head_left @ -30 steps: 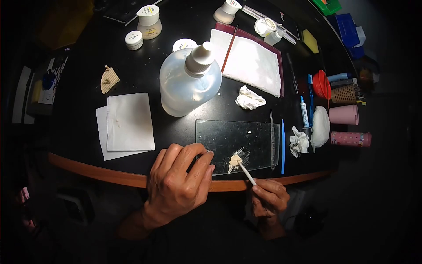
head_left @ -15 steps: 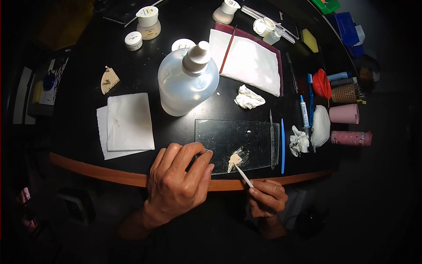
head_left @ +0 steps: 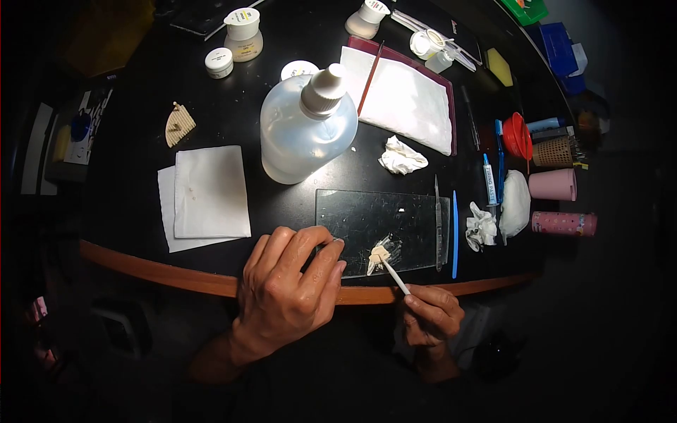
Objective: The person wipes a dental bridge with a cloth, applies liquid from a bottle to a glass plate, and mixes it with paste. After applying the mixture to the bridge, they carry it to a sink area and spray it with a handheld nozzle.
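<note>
My right hand [head_left: 433, 315] pinches a slim white mixing stick [head_left: 397, 278]. Its tip is in a small mound of cream-coloured paste [head_left: 379, 255] near the front of a dark glass slab [head_left: 352, 211]. Smears surround the paste, and a small white fleck lies farther back on the glass. My left hand [head_left: 293, 285] rests over the table edge, its fingers curled round the slab's front left corner; the fingertips are partly hidden. A thin metal instrument [head_left: 438, 222] lies along the slab's right side, beside a blue stick [head_left: 455, 234].
A large translucent bottle [head_left: 300, 134] stands behind the slab. Folded white tissues [head_left: 211, 194] lie left, with a pegged tray [head_left: 180, 125] beyond. A brush [head_left: 370, 77] rests on a white pad [head_left: 412, 106]. Jars [head_left: 243, 42], crumpled tissue [head_left: 402, 156] and pink cups [head_left: 552, 185] surround them.
The whole scene shifts slightly to the right as the camera moves. The white stick's tip has moved a little within the paste. The left hand keeps its place at the slab.
</note>
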Tool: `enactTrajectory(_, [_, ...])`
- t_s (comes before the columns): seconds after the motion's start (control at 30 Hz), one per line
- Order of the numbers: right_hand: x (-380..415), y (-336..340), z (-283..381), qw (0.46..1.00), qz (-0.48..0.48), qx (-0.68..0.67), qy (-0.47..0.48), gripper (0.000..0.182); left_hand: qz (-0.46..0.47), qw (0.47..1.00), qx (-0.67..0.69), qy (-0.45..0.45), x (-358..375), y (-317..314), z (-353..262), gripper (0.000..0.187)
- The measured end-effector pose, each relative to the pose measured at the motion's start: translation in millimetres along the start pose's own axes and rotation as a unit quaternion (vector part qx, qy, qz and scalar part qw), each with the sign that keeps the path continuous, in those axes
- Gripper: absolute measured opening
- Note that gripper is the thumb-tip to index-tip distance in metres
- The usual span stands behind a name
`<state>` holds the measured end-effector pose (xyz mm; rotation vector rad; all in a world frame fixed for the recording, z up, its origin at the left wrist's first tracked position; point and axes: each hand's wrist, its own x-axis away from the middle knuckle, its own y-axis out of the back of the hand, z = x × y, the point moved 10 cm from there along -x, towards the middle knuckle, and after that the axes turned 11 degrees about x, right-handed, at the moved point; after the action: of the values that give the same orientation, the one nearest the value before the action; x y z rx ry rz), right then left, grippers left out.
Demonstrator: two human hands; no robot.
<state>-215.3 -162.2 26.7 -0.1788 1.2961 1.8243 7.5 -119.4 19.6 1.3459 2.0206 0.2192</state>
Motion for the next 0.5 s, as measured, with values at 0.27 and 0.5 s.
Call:
enactTrajectory(0.27, [-0.7, -0.1, -0.1, 1.000, 0.009, 0.002, -0.009, 0.024, 0.000, 1.000, 0.002, -0.002, -0.5, 0.0, -0.5, 0.028])
enactTrajectory(0.5, [2.4, 7.4, -3.9, 0.999, -0.019, 0.005, -0.029, 0.022, -0.002, 1.000, 0.002, -0.003, -0.9, 0.2, -0.8, 0.028])
